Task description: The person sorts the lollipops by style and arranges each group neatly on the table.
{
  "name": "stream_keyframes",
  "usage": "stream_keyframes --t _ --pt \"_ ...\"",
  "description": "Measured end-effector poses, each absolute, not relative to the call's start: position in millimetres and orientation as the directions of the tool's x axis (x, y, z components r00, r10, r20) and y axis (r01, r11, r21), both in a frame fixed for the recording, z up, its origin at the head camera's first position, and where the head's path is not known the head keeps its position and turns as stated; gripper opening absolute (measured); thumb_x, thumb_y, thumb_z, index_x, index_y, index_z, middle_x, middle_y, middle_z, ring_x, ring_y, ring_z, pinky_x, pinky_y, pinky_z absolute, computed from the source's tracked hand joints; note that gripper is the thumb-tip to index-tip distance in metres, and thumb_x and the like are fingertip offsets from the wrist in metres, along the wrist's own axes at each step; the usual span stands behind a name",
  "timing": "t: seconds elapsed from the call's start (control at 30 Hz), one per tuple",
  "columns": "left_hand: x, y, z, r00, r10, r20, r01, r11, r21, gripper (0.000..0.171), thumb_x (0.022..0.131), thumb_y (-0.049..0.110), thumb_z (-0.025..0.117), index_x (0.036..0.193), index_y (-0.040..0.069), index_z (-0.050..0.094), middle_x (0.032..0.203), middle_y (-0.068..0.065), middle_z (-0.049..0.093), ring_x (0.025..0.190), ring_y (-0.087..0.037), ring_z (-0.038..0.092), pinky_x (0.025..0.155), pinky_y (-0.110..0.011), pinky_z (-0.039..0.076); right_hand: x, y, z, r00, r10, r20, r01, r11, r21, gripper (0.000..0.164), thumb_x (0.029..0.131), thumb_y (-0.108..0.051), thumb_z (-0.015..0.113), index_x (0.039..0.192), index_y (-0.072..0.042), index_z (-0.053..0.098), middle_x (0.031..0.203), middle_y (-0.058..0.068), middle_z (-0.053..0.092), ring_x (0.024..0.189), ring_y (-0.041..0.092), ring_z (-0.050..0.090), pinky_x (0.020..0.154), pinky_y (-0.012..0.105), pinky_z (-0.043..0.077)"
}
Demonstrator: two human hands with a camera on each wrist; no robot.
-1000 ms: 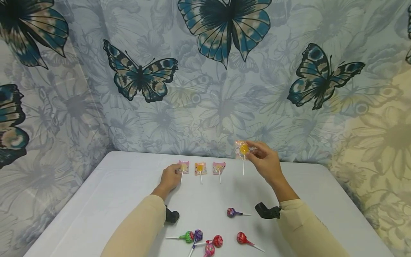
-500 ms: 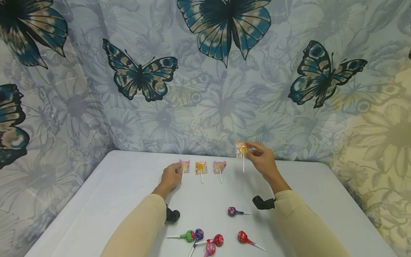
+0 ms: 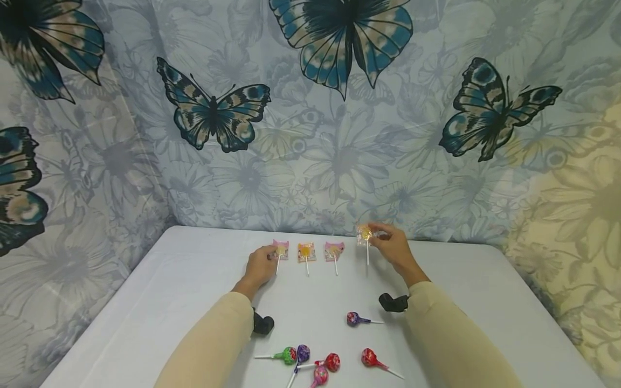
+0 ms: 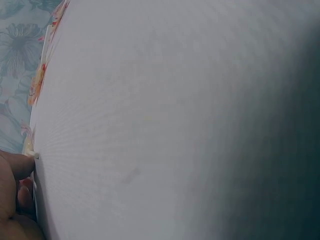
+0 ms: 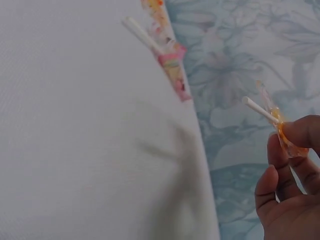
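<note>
My right hand [image 3: 394,250] pinches a yellow lollipop [image 3: 366,234] in a clear printed wrapper between thumb and fingers. In the right wrist view its white stick [image 5: 260,109] points away from the fingertips, and the hand's shadow falls on the table. At the left end of a row of wrapped flat lollipops, my left hand [image 3: 260,265] holds the edge of a pink-wrapped lollipop [image 3: 281,250] lying on the table. Right of it lie an orange-wrapped lollipop [image 3: 306,252] and another pink-wrapped lollipop [image 3: 334,251], sticks toward me.
Nearer me on the white table [image 3: 194,302] lie round lollipops: a purple one [image 3: 352,319], a red one [image 3: 370,357], and a cluster with a green one [image 3: 289,355] and a pink one [image 3: 321,375]. A butterfly-print cloth [image 3: 339,151] hangs behind the table's far edge.
My right hand has lowered with the yellow lollipop toward the table beside the row, its forearm shifting left. The left hand stays at the leftmost lollipop.
</note>
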State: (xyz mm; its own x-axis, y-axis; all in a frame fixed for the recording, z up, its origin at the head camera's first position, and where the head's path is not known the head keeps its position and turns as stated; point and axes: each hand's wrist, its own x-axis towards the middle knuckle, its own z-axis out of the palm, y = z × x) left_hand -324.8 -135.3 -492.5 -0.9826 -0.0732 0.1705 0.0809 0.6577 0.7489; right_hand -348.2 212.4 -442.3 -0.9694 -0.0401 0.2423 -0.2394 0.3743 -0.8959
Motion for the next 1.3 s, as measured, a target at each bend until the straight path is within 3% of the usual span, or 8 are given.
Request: stream_keyframes --t 0.13,0.4,0.63,0.77,1.3 --pt "-324 -134 -492 -0.983 -0.078 0.166 0.073 0.662 0.746 0.037 0.088 -0.003 0.057 0.125 -0.003 0.062 0.129 -0.019 0.057 0.125 -0.036 0.047 0.103 -0.044 0.036 -353 212 -452 -0.977 -0.037 0.209 -0.205 0.418 -0.885 0.041 0.086 0.001 0.067 0.127 -0.002 0.062 0.122 0.017 0.058 0.106 0.031 0.054 0.086 0.040 0.047" --pt "-324 -133 -491 -0.984 -0.081 0.157 0.065 0.661 0.747 0.038 0.088 -0.003 0.057 0.126 -0.002 0.061 0.130 -0.018 0.057 0.125 -0.035 0.047 0.104 -0.043 0.036 -356 210 -465 -0.990 -0.020 0.138 -0.129 0.500 -0.856 0.042 0.085 0.000 0.066 0.127 -0.004 0.062 0.122 0.017 0.057 0.103 0.034 0.058 0.078 0.038 0.051" --pt "-324 -135 -492 -0.981 -0.071 0.179 0.089 0.657 0.748 0.037 0.088 -0.003 0.056 0.124 -0.004 0.062 0.128 -0.019 0.058 0.122 -0.036 0.050 0.102 -0.044 0.038 -358 209 -475 -0.994 -0.032 0.104 -0.103 0.588 -0.803 0.041 0.087 -0.002 0.066 0.127 -0.002 0.062 0.121 0.018 0.058 0.107 0.034 0.057 0.088 0.044 0.048" --pt "-325 -135 -494 -0.979 -0.069 0.191 0.100 0.653 0.751 0.037 0.088 -0.003 0.057 0.124 -0.004 0.062 0.127 -0.019 0.058 0.121 -0.036 0.051 0.101 -0.044 0.039 -358 207 -478 -0.997 -0.007 0.074 -0.062 0.633 -0.772 0.042 0.086 -0.006 0.066 0.127 -0.005 0.063 0.120 0.016 0.059 0.105 0.033 0.057 0.085 0.045 0.048" --pt "-324 -136 -493 -0.976 -0.075 0.204 0.108 0.647 0.755 0.039 0.084 -0.004 0.058 0.122 -0.004 0.063 0.127 -0.019 0.058 0.116 -0.035 0.055 0.098 -0.044 0.041 -356 205 -480 -0.992 -0.064 0.110 -0.121 0.742 -0.660 0.038 0.083 -0.006 0.068 0.121 -0.003 0.067 0.109 0.014 0.062 0.090 0.028 0.054 0.077 0.043 0.046"
